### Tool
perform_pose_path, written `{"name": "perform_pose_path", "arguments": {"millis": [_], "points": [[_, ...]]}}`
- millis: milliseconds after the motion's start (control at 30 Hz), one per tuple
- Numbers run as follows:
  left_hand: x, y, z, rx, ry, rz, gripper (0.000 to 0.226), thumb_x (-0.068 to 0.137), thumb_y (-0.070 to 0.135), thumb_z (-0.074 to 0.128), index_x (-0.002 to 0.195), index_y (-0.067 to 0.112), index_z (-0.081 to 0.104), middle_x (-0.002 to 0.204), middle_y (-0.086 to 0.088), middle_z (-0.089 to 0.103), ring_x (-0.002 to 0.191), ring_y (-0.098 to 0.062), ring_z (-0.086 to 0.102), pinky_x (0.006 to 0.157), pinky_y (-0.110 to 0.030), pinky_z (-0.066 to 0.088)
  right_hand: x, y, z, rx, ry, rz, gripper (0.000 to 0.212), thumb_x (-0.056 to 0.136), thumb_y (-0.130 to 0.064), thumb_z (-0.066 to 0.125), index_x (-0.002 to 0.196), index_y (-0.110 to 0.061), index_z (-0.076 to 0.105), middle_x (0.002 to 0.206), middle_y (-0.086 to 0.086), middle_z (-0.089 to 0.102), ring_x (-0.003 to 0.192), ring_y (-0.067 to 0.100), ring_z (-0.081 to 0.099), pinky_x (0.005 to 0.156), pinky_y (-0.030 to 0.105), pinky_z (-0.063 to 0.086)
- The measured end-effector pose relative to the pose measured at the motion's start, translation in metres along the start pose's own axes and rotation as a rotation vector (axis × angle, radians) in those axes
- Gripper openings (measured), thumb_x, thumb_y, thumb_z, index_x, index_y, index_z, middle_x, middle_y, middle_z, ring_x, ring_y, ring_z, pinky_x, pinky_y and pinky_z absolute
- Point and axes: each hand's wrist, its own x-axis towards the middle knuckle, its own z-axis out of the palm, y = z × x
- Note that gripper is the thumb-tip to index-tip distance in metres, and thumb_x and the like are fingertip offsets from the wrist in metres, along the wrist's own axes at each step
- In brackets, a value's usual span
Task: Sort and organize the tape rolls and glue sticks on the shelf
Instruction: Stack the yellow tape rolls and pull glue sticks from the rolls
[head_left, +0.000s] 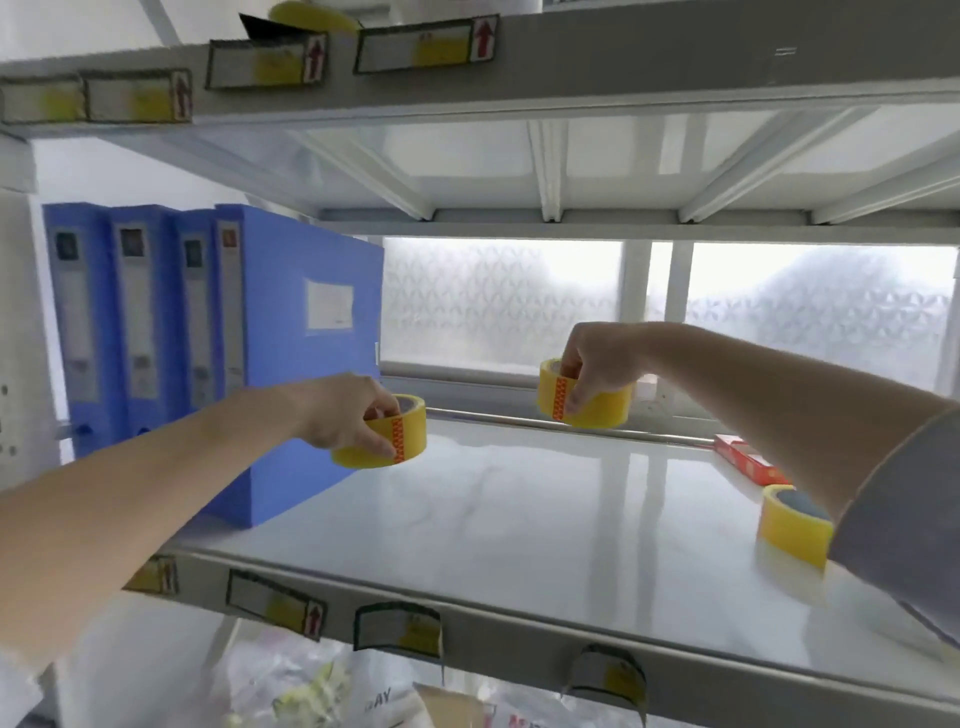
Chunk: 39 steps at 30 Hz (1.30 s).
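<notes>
My left hand (345, 410) grips a yellow tape roll (405, 441) by its rim, next to the blue binders, low over the white shelf (519, 509). My right hand (597, 364) holds a second yellow tape roll (597, 408) near the shelf's back edge, fingers inside its core. A third yellow tape roll (792, 525) lies flat at the right, partly hidden by my right sleeve. A red box (745, 460) lies behind it; I cannot tell what it contains.
Several blue binders (218, 332) stand upright on the shelf's left part. Another shelf (571, 57) with label holders runs overhead. Frosted window panes (498, 301) close off the back. Plastic bags (311, 686) lie on the level below.
</notes>
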Motion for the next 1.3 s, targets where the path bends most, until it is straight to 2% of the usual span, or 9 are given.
{"name": "perform_pose_path", "arguments": {"millis": [267,500,633,767,867,1000,1100,1200,1300], "points": [[-0.034,-0.027,0.036,0.036,-0.09,-0.059,0.02,0.085,0.039,0.065,0.093,0.03,0.049,0.074,0.011,0.041,0.069,-0.013,0.043,0.06,-0.026,0.037,0.037,-0.1,0.046,0.016,-0.018,-0.222,0.043,0.079,-0.033,0.072,0.115,-0.011,0.065,0.101,0.005,0.06,0.088,0.023,0.055,0.069,0.028,0.043],[-0.031,-0.05,0.062,0.049,-0.101,-0.04,0.028,0.084,0.038,0.065,0.068,0.026,0.046,0.068,0.004,0.042,0.065,-0.018,0.042,0.064,-0.032,0.034,0.06,-0.151,0.048,-0.006,0.02,-0.344,0.043,0.083,-0.036,0.068,0.116,-0.007,0.065,0.101,0.008,0.06,0.084,0.021,0.051,0.068,0.025,0.038],[-0.023,-0.053,0.065,0.014,-0.075,-0.025,0.023,0.085,0.037,0.064,0.094,0.016,0.06,0.075,0.002,0.048,0.07,-0.018,0.045,0.064,-0.031,0.034,0.069,-0.159,0.049,-0.036,0.032,-0.371,0.043,0.083,-0.036,0.068,0.115,-0.007,0.065,0.095,0.005,0.054,0.083,0.021,0.05,0.067,0.025,0.037],[-0.013,-0.056,0.07,-0.018,-0.046,-0.04,0.022,0.084,0.037,0.065,0.097,0.019,0.062,0.09,-0.007,0.06,0.078,-0.025,0.055,0.071,-0.037,0.043,0.074,-0.158,0.05,-0.051,0.031,-0.373,0.043,0.083,-0.036,0.068,0.115,-0.007,0.066,0.097,0.006,0.055,0.084,0.022,0.051,0.065,0.024,0.038],[-0.016,-0.058,0.07,-0.09,-0.015,-0.053,0.038,0.082,0.039,0.067,0.116,0.023,0.064,0.107,-0.005,0.064,0.093,-0.023,0.06,0.087,-0.041,0.049,0.075,-0.159,0.05,-0.07,0.023,-0.399,0.04,0.083,-0.036,0.067,0.111,-0.007,0.067,0.09,0.002,0.051,0.081,0.02,0.049,0.052,0.023,0.033],[-0.031,-0.063,0.052,-0.098,0.142,-0.092,0.057,0.079,0.038,0.071,0.13,0.017,0.056,0.126,-0.003,0.06,0.111,-0.02,0.057,0.096,-0.037,0.048,0.081,-0.164,0.049,-0.061,0.04,-0.415,0.039,0.08,-0.038,0.07,0.104,-0.008,0.069,0.076,0.0,0.05,0.079,0.023,0.053,0.062,0.025,0.039],[-0.039,-0.069,0.044,-0.073,0.162,-0.184,0.049,0.077,0.035,0.074,0.117,0.008,0.063,0.114,-0.006,0.063,0.102,-0.021,0.06,0.087,-0.033,0.049,0.084,-0.175,0.05,-0.027,0.037,-0.438,0.038,0.078,-0.038,0.072,0.101,-0.007,0.069,0.074,-0.001,0.048,0.079,0.023,0.053,0.066,0.029,0.042],[-0.041,-0.071,0.052,-0.06,0.148,-0.24,0.031,0.077,0.03,0.074,0.064,0.011,0.053,0.067,-0.004,0.052,0.063,-0.019,0.049,0.061,-0.029,0.04,0.084,-0.187,0.055,-0.014,0.018,-0.475,0.037,0.08,-0.037,0.071,0.101,-0.007,0.068,0.072,-0.001,0.047,0.077,0.022,0.051,0.059,0.027,0.039],[-0.041,-0.069,0.065,-0.077,0.139,-0.212,0.026,0.081,0.025,0.07,0.064,0.018,0.051,0.061,0.005,0.049,0.06,-0.014,0.052,0.06,-0.024,0.04,0.083,-0.195,0.06,-0.025,-0.002,-0.503,0.042,0.081,-0.038,0.07,0.109,-0.007,0.067,0.079,0.001,0.052,0.079,0.021,0.052,0.062,0.025,0.042]]}}
